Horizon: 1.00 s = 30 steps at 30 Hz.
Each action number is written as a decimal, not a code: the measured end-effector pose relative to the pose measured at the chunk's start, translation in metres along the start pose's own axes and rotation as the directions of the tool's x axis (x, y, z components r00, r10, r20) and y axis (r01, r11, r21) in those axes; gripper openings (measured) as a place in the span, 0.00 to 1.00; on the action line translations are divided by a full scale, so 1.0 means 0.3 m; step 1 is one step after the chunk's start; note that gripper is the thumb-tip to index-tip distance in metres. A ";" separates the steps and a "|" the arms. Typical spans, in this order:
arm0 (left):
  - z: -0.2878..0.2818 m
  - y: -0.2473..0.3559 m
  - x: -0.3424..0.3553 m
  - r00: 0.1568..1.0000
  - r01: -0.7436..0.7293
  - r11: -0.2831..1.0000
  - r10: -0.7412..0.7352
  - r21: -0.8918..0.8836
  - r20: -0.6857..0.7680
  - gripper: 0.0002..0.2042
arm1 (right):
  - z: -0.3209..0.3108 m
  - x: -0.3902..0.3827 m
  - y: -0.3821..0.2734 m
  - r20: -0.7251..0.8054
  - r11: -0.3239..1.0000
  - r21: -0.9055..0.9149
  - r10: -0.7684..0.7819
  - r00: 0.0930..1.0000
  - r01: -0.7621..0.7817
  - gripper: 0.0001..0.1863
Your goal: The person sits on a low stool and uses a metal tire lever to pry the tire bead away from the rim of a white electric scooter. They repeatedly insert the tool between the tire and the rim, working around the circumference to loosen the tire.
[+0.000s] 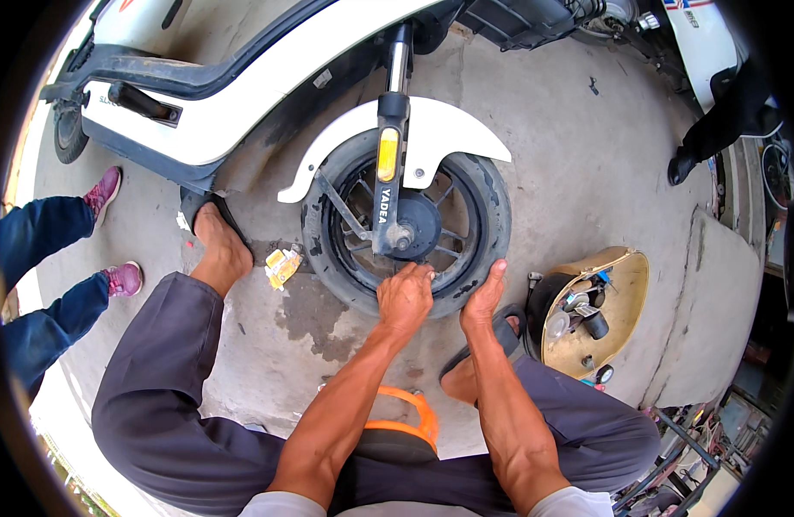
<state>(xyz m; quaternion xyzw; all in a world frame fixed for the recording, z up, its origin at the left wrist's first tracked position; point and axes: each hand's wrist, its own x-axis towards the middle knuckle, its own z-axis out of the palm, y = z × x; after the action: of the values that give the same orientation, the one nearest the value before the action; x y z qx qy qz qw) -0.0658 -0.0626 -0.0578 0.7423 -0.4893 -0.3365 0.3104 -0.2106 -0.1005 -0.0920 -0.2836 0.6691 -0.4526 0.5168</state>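
Observation:
A white scooter [220,95] has its front wheel [427,224] under a white mudguard [457,129] and a fork with a yellow reflector [387,155]. My left hand [404,295] is at the lower rim, left of centre, fingers curled on something too small to make out. My right hand [485,293] grips the black tyre [493,224] at its lower right, thumb up, fingers partly hidden behind it. An orange-framed stool [423,414] shows between my forearms.
A tan and black container [625,302] of small parts stands right of my sandalled foot. A yellow packet [283,267] lies left of the wheel. Someone in pink shoes [121,280] is at the left; another person's dark leg [716,121] and another vehicle [699,39] are upper right. Metal clutter [716,439] fills the lower right.

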 end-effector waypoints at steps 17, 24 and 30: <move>-0.100 -0.063 0.025 0.939 -0.147 0.967 0.070 0.209 0.337 0.09 | 0.079 -0.145 0.028 -0.214 0.952 0.300 0.135 0.967 -0.067 0.45; -0.052 -0.066 0.008 0.971 -0.107 0.974 0.060 0.198 0.231 0.08 | 0.087 -0.150 0.033 -0.246 0.970 0.232 0.130 0.960 -0.071 0.47; -0.049 -0.063 -0.022 0.990 -0.075 0.995 0.066 0.067 0.122 0.07 | 0.037 -0.128 -0.008 -0.242 0.998 -0.062 -0.005 0.970 -0.010 0.49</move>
<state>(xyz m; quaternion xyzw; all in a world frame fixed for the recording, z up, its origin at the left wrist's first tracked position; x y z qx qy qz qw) -0.0462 -0.0483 -0.0630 0.7136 -0.5447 -0.3516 0.2654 -0.1884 -0.0724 -0.0738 -0.2415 0.7413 -0.4620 0.4228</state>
